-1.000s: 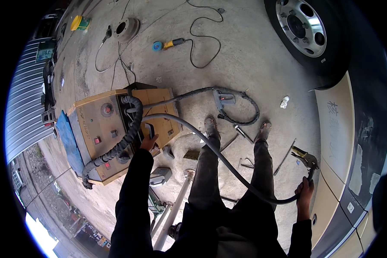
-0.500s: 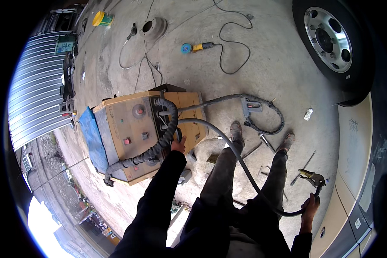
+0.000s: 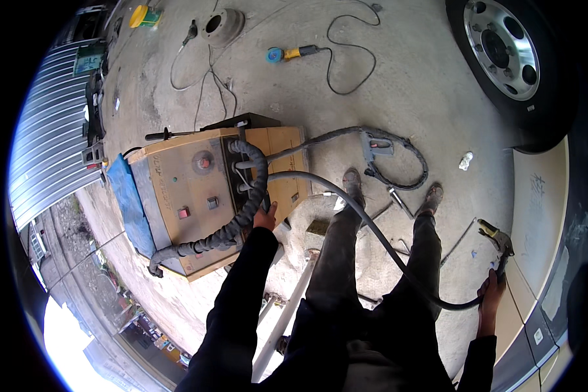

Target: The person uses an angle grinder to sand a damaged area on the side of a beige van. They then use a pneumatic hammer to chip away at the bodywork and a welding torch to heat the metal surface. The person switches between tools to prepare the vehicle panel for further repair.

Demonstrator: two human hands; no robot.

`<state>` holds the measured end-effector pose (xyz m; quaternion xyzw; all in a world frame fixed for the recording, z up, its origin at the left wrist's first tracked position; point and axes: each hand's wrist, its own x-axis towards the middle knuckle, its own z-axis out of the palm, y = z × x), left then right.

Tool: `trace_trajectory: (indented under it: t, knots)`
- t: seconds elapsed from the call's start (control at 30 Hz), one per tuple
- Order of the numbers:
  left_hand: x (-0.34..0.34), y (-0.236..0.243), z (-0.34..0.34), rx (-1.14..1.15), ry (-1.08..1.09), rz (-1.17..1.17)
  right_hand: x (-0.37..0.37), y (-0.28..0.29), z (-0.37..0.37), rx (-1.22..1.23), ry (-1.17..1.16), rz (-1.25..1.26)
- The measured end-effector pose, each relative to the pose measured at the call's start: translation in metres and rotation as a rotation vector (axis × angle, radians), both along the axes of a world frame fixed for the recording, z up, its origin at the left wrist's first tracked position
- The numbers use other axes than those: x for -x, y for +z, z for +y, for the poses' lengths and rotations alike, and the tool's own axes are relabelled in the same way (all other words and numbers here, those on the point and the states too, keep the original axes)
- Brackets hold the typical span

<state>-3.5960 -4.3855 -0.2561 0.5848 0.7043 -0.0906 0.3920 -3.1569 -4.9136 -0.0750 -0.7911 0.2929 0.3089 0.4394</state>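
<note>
One cable point(image 3: 374, 228) is gripped in your right hand point(image 3: 492, 291); its clamp point(image 3: 497, 238) has moved toward the vehicle point(image 3: 543, 206), extending its reach from the machine point(image 3: 179, 173), where your left hand point(image 3: 265, 217) sits, hold unclear.

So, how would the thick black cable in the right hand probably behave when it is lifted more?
The cable is probably springy, not limp: it bends in one broad, smooth curve between the machine and right hand. Its thickness suggests some weight. The metal-looking clamp at its end may make that end swing or droop.
</note>
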Motion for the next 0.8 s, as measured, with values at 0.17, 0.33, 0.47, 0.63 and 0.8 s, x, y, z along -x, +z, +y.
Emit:
trace_trajectory:
  t: [0.17, 0.33, 0.47, 0.63, 0.8]
  knots:
    - [0.003, 0.008, -0.011, 0.038, 0.053, -0.002, 0.001, -0.007, -0.014, -0.028, 0.077, 0.049]
    - [-0.025, -0.007, -0.009, 0.124, 0.019, 0.007, 0.032, -0.005, -0.022, -0.006, -0.025, 0.048]
    - [-0.021, 0.002, -0.012, 0.158, 0.087, -0.026, 0.015, 0.003, 0.007, 0.018, 0.004, 0.061]
    - [-0.065, 0.042, -0.049, 0.111, 0.172, -0.195, -0.005, -0.01, 0.004, -0.039, 0.113, 0.054]
    - [-0.049, 0.017, -0.031, -0.121, -0.032, 0.027, 0.007, -0.039, -0.019, -0.027, 0.036, 0.068]
